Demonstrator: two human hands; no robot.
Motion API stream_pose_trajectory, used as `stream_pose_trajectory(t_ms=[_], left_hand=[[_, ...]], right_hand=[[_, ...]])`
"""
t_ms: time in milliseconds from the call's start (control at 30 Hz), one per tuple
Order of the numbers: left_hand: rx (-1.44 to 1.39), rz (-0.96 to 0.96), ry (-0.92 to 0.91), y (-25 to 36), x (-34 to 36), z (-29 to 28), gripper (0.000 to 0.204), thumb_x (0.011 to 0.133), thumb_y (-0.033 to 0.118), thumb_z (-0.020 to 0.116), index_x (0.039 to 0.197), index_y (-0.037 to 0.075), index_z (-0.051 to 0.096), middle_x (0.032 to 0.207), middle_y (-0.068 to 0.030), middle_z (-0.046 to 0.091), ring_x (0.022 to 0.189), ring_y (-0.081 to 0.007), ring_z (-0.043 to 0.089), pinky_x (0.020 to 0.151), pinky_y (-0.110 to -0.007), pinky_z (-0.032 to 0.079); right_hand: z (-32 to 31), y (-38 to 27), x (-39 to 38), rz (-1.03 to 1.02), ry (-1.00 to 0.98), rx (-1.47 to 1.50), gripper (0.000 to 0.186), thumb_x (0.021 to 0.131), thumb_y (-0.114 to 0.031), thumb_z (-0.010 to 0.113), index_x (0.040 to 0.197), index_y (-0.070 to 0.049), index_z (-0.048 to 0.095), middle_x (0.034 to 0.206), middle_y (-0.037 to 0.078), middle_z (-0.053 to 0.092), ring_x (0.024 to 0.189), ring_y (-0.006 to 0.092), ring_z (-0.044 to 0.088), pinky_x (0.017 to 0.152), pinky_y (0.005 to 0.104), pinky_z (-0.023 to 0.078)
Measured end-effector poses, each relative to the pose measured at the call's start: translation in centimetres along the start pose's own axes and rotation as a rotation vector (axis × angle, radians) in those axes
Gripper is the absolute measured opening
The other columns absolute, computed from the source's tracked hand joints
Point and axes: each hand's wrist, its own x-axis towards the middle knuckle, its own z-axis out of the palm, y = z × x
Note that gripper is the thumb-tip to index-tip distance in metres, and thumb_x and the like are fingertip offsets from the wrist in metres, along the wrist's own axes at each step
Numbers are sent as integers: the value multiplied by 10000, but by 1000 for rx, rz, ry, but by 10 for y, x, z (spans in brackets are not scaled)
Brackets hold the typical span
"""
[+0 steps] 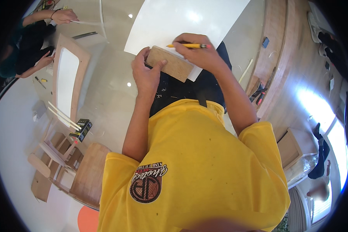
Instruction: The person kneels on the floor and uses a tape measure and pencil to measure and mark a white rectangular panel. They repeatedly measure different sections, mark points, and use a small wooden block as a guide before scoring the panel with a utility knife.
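My left hand [147, 75] grips the left end of a brown wooden block [173, 65], thumb on its upper face and fingers round the far edge. The block lies along the near edge of a large white sheet [170, 21]. A strip of white shows beyond the block's right end. Between the fingers of my right hand [200, 55] is a yellow pencil [197, 46], its tip pointing left just beyond the block. That hand rests on or just over the sheet. Whether the tip touches the sheet I cannot tell.
At the left, another person's hands [63, 16] hold a thin white strip beside a wood-framed white panel [87, 54]. A wooden chair [91, 170] and a dark box [81, 129] stand lower left. A long wooden ledge [272, 42] with tools runs along the right.
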Motion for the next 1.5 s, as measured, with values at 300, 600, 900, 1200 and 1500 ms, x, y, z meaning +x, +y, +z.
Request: stream_pose_trajectory(t_ms=[300,600,900,1200,1500], left_hand=[[-13,19,10,-3,1,1,696,765,107,915,1375,-16,603,1267,-160,701,1162,-243,653,1005,-366,534],[122,68,-27,10,-1,-5,701,780,155,901,1395,19,595,1325,-166,651,1250,-330,576,1083,-431,469],[128,248,-28,-23,32,-32,624,864,307,837,1368,8,625,1253,-179,715,1120,-341,677,1002,-448,517],[-39,222,-242,-69,126,-64,693,949,399,777,1415,-70,569,1312,-233,687,1150,-315,688,939,-417,565],[-552,-14,-417,-78,114,-35,426,1037,282,687,1296,-52,633,1125,-151,714,862,-230,725,628,-347,652]], right_hand=[[22,10,26,-130,-17,-106,273,938,-300,675,1032,-62,771,918,111,770,791,238,700,783,357,566],[-54,-1,-82,180,1,-268,202,951,-222,706,1010,-35,753,873,115,747,709,177,680,710,324,549],[77,38,-102,-455,619,-741,489,789,-211,858,1225,-72,687,1156,177,709,1107,351,653,985,457,503],[73,69,-152,-167,1230,-296,609,758,-284,929,1211,-3,636,1109,171,664,992,336,652,906,439,538],[123,103,-91,-178,1133,1047,535,995,-394,748,1280,-22,490,1150,116,581,996,225,642,881,410,574]])
